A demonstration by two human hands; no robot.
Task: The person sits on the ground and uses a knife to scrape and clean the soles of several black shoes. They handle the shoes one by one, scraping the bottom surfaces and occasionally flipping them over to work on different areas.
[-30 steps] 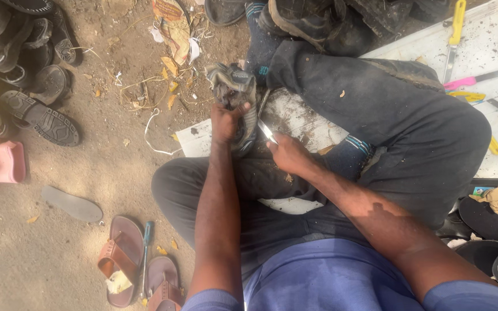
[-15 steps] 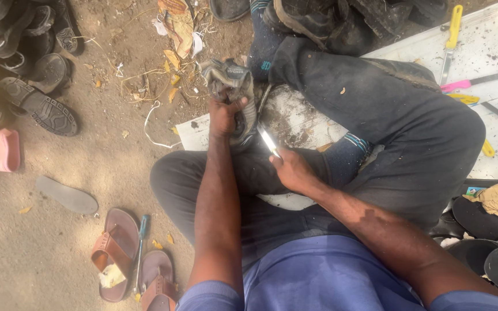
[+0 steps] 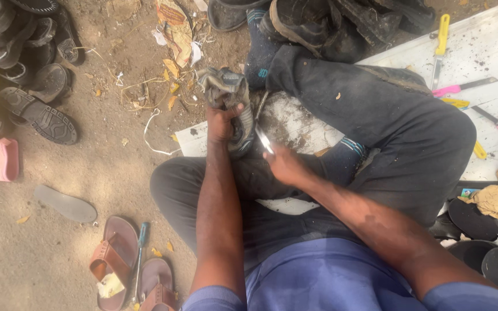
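- My left hand (image 3: 223, 122) is closed around a worn grey shoe (image 3: 229, 103), fingers wrapped over its middle, holding it up against my knee at the near edge of the white board (image 3: 491, 52).
- The shoe's long axis runs away from me, toe end far, heel end toward my lap, tilted a little to the right.
- My right hand (image 3: 283, 164) is pinched shut on a small metal blade (image 3: 263, 140); the blade points up and left, its tip right at the shoe's right flank, touching or just short of it, I cannot tell which.
- So the shoe lies up and to the left of my right fingers, and my left hand is the one already on it.
- Count, taking the shoe as landmark: one shoe in hand, one blade.
- Far right of the shoe, on the board: one yellow-handled tool (image 3: 442, 34) and two pink-handled knives (image 3: 462, 87).
- Below left of the shoe: one pair of brown sandals (image 3: 113, 259) with one blue-handled screwdriver (image 3: 139, 259) between them.
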